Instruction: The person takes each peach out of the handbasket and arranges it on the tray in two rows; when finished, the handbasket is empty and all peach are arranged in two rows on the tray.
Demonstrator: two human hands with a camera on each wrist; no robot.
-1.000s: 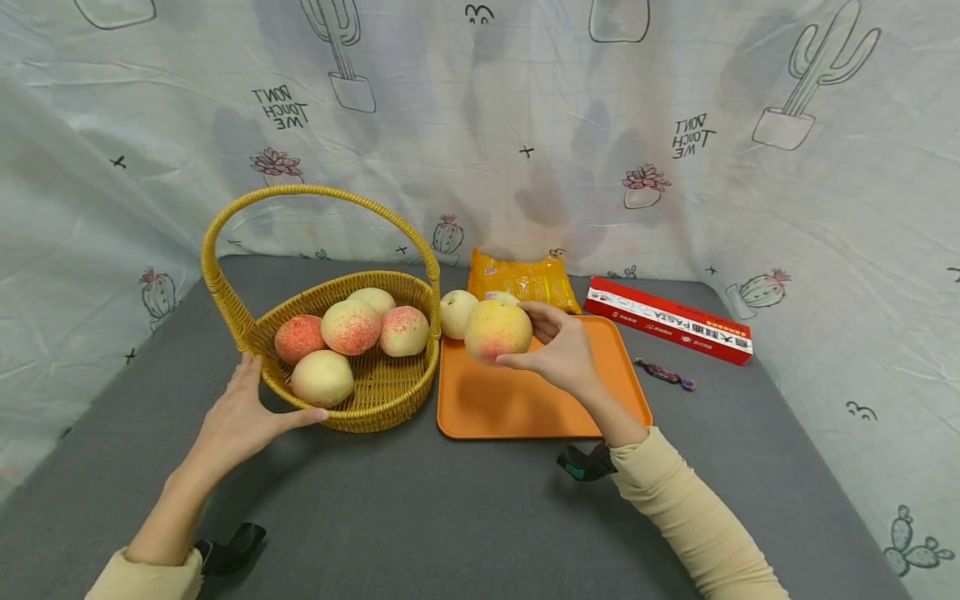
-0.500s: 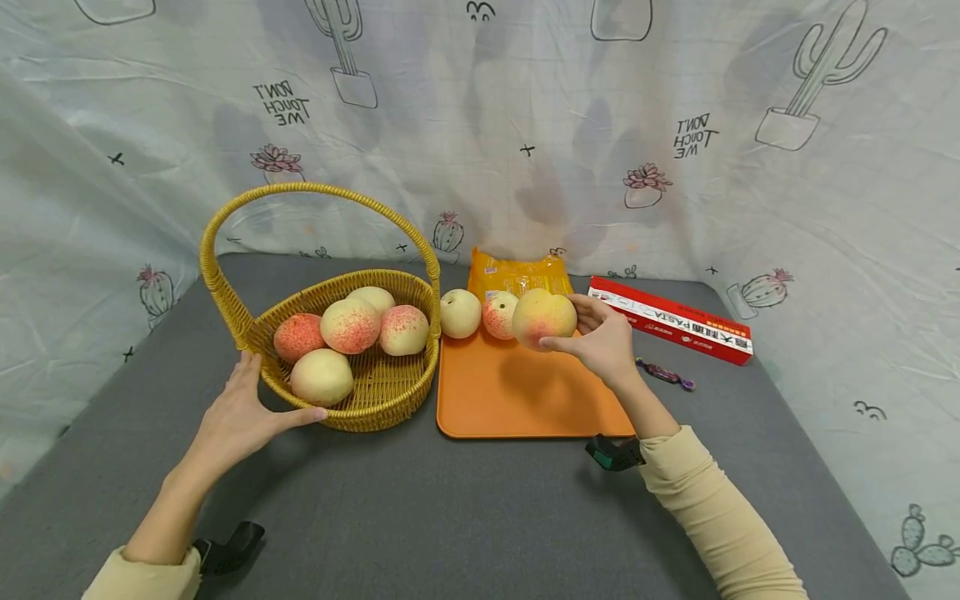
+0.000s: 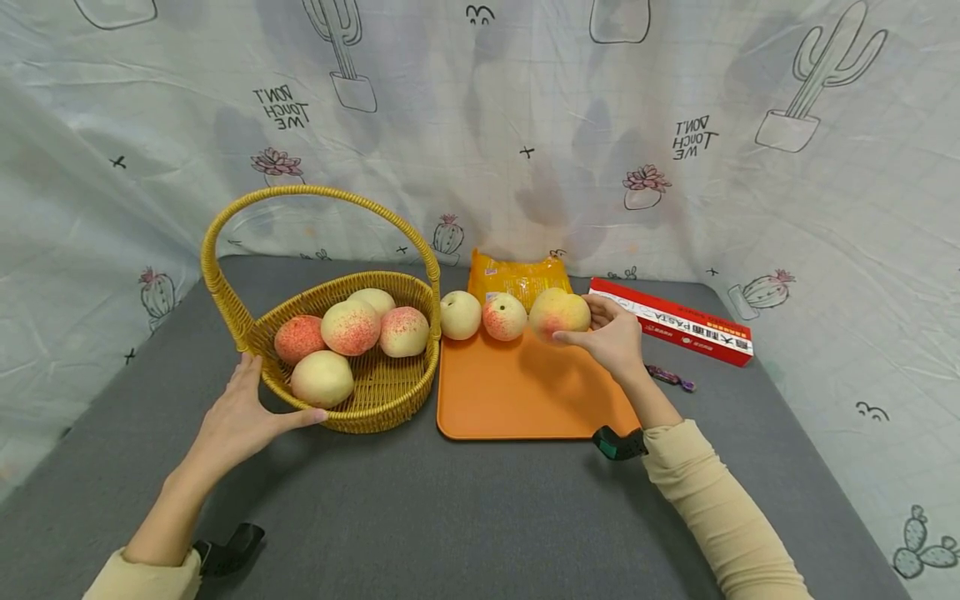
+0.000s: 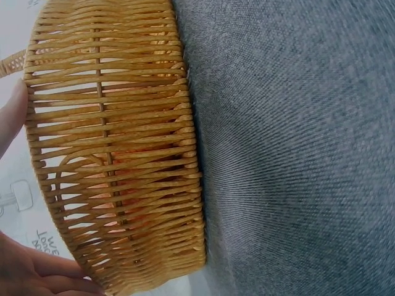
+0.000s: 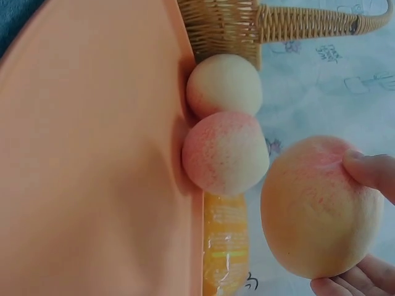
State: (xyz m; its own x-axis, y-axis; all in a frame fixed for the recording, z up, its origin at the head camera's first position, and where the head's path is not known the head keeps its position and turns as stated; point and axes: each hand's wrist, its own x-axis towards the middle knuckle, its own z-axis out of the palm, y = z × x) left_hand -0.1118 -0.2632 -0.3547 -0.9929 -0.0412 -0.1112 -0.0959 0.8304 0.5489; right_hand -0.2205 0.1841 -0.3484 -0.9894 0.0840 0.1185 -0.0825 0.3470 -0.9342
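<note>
In the head view my right hand (image 3: 617,337) holds a yellow peach with a pink blush (image 3: 559,314) over the back right of the orange tray (image 3: 517,400). The right wrist view shows thumb and fingertips on opposite sides of that peach (image 5: 321,209). Along the tray's back edge sit a pale peach (image 3: 460,315) and a red-speckled peach (image 3: 504,317), side by side. My left hand (image 3: 236,421) rests against the front left of the wicker basket (image 3: 386,414), thumb and fingers spread along its rim. Several peaches (image 3: 351,327) lie inside the basket, under its tall arched handle.
Behind the tray lies an orange plastic packet (image 3: 525,277). A long red pasta box (image 3: 675,321) lies at the right, and a purple-wrapped candy (image 3: 671,378) is in front of it. A cactus-print curtain (image 3: 480,125) borders the grey tabletop (image 3: 420,517).
My right hand has carried the yellow peach rightward over the tray, away from the basket, uncovering the red-speckled peach. The left hand and basket stay in place.
</note>
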